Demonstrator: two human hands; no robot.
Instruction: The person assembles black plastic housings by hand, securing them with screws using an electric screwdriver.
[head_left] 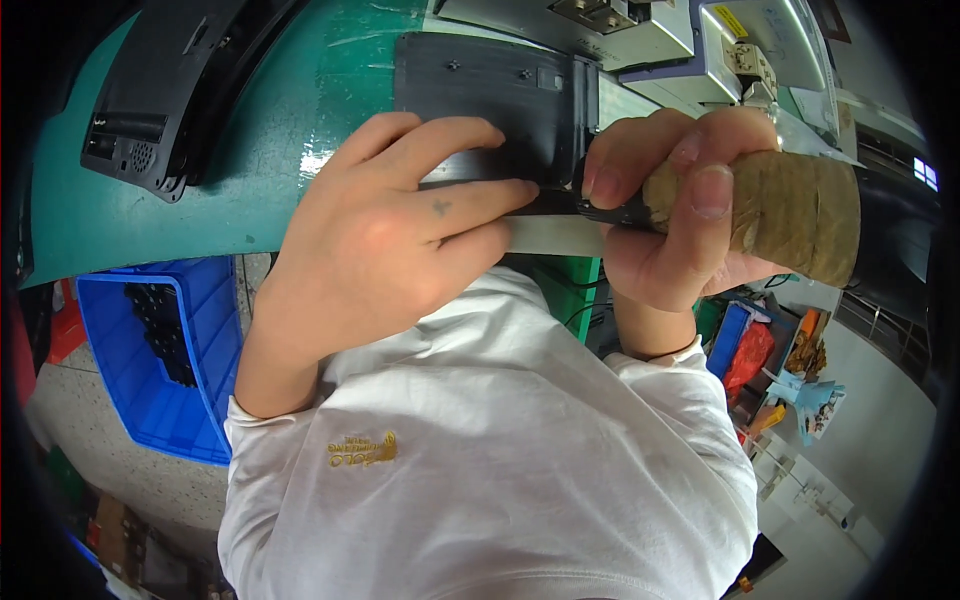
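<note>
Grips tape-wrapped tool [800, 215] in curled right hand [690, 200] | rests left hand [390, 230], fingers part-spread, by black panel [490, 95], hold unclear | seems mid-work; cannot tell finished from remaining

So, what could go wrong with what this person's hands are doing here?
Two things, perhaps. The right hand grips a brown-wrapped tool whose dark nose is close to the fingers of the left hand, so a slip might catch a finger. That nose is also near the edge of the black panel on the green table, so it could scratch the panel.
</note>
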